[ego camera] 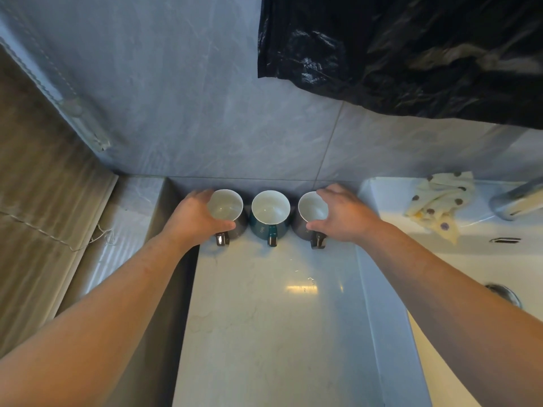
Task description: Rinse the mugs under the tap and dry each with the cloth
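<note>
Three mugs stand upright in a row against the back wall, handles toward me, white inside. My left hand (197, 213) is wrapped around the left dark mug (226, 205). My right hand (343, 214) is wrapped around the right dark mug (312, 207). Between them the teal mug (270, 210) stands untouched. A cream cloth with dark dots (440, 201) lies crumpled on the sink's back ledge at the right. The chrome tap (517, 199) sits at the far right, partly cut off by the frame.
The mugs rest on a pale marble counter (273, 318). A white sink (470, 259) with an overflow slot and a drain (504, 295) lies to the right. A black plastic sheet (411, 51) hangs on the tiled wall above. The counter drops off at the left edge.
</note>
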A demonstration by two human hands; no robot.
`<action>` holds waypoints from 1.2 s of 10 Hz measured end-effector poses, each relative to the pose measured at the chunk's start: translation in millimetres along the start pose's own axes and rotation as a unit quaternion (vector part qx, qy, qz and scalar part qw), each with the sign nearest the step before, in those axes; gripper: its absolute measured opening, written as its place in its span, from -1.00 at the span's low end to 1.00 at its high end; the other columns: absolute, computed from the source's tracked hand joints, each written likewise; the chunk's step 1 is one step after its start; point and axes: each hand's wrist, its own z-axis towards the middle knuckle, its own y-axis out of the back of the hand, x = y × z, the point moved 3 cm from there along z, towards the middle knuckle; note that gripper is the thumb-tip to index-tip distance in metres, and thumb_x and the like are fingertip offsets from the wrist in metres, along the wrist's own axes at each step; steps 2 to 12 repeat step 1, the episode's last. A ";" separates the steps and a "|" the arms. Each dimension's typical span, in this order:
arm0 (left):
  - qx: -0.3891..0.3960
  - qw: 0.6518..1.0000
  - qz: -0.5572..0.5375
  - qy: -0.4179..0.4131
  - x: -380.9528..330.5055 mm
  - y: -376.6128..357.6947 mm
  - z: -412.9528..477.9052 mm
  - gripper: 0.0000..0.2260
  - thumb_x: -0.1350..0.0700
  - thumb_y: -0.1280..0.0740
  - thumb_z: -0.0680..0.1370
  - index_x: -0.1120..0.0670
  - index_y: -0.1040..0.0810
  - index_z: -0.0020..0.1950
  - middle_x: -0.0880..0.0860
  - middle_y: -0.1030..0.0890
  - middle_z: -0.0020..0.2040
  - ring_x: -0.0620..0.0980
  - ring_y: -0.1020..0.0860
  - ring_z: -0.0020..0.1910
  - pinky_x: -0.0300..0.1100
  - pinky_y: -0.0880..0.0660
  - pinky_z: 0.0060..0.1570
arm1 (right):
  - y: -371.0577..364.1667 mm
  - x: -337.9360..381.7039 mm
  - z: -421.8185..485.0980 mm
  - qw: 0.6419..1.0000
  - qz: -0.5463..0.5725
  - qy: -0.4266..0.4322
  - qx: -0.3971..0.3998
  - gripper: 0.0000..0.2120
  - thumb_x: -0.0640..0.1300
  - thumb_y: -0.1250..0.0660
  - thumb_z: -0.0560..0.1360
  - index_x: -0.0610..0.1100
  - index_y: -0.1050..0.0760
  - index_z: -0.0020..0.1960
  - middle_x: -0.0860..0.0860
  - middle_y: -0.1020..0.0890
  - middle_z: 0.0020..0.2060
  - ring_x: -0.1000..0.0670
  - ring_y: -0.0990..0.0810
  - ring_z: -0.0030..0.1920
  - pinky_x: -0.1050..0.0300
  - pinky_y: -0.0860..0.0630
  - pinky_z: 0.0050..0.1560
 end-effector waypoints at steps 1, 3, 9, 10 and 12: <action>0.004 1.000 -0.024 -0.007 -2.7 3.2 -3.3 -0.48 -0.10 -0.58 0.27 -0.08 -0.57 0.18 -0.06 -0.60 0.09 -0.02 -0.56 0.11 -0.10 -0.50 0.04 | 2.2 0.7 -1.5 1.000 0.020 -0.001 0.001 -0.25 0.18 -0.48 0.42 -0.05 -0.31 0.50 0.03 -0.32 0.47 -0.01 -0.34 0.45 0.11 -0.35 0.35; 0.004 1.000 -0.024 -0.007 -2.7 3.2 -3.3 -0.48 -0.10 -0.58 0.27 -0.08 -0.57 0.18 -0.06 -0.60 0.09 -0.02 -0.56 0.11 -0.10 -0.50 0.04 | 2.2 0.7 -1.5 1.000 0.020 -0.001 0.001 -0.25 0.18 -0.48 0.42 -0.05 -0.31 0.50 0.03 -0.32 0.47 -0.01 -0.34 0.45 0.11 -0.35 0.35; 0.004 1.000 -0.024 -0.007 -2.7 3.2 -3.3 -0.48 -0.10 -0.58 0.27 -0.08 -0.57 0.18 -0.06 -0.60 0.09 -0.02 -0.56 0.11 -0.10 -0.50 0.04 | 2.2 0.7 -1.5 1.000 0.020 -0.001 0.001 -0.25 0.18 -0.48 0.42 -0.05 -0.31 0.50 0.03 -0.32 0.47 -0.01 -0.34 0.45 0.11 -0.35 0.35; 0.004 1.000 -0.024 -0.007 -2.7 3.2 -3.3 -0.48 -0.10 -0.58 0.27 -0.08 -0.57 0.18 -0.06 -0.60 0.09 -0.02 -0.56 0.11 -0.10 -0.50 0.04 | 2.2 0.7 -1.5 1.000 0.020 -0.001 0.001 -0.25 0.18 -0.48 0.42 -0.05 -0.31 0.50 0.03 -0.32 0.47 -0.01 -0.34 0.45 0.11 -0.35 0.35; 0.004 1.000 -0.024 -0.007 -2.7 3.2 -3.3 -0.48 -0.10 -0.58 0.27 -0.08 -0.57 0.18 -0.06 -0.60 0.09 -0.02 -0.56 0.11 -0.10 -0.50 0.04 | 2.2 0.7 -1.5 1.000 0.020 -0.001 0.001 -0.25 0.18 -0.48 0.42 -0.05 -0.31 0.50 0.03 -0.32 0.47 -0.01 -0.34 0.45 0.11 -0.35 0.35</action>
